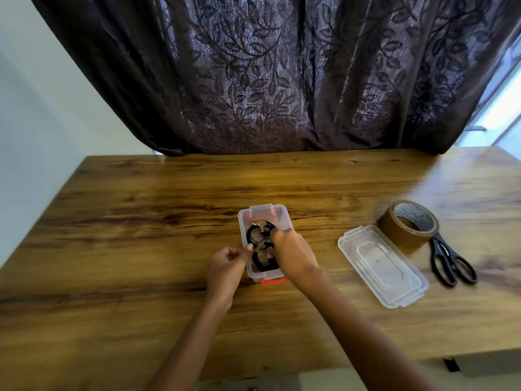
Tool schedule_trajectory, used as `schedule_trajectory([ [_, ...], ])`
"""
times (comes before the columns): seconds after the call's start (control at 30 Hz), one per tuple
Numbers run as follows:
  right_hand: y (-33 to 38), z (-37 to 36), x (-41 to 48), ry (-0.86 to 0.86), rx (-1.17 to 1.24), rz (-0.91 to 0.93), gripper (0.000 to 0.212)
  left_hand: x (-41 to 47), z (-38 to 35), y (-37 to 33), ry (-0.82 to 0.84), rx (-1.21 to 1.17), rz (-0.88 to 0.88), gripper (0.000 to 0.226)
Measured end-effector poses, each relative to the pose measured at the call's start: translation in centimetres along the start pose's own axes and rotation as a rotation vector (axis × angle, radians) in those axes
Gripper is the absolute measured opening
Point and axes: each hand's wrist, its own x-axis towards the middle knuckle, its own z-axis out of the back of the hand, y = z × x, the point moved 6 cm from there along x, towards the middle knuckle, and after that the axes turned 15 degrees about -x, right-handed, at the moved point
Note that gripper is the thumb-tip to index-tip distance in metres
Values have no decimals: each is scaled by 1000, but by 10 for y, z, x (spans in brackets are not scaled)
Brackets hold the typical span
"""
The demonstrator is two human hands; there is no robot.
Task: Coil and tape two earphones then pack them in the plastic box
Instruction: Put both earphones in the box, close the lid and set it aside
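lid [382, 266] lies off to the right of the box [242, 221], nearest the right hand [293, 256] gripping the near coil [263, 262], left hand [227, 262] pinching the rim

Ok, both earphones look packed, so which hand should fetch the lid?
Right. The lid lies to the right of the plastic box, nearest the right hand, while the left hand grips the box's left rim and can steady it.
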Motion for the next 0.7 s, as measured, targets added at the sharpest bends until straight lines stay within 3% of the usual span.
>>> schedule_trajectory([
  [0.23, -6, 7, -6, -81, 32, 12, 9, 3, 1, 2, 7, 13, 7, 21],
  [0.37, -18, 26, -20, -285, 151, -7, 19, 2, 0, 0, 7, 12, -1, 23],
  [0.5, -55, 32, -43, -450, 213, -158, 18, -1, -2, -4, 27, 11, -50, 23],
  [0.57, -81, 23, -54, -418, 191, -280, 22, -1, -2, -4, 23, 14, -56, 22],
  [0.7, -124, -14, -75, -176, 59, -452, 49, 1, -2, -1, 19, 7, -54, 23],
])
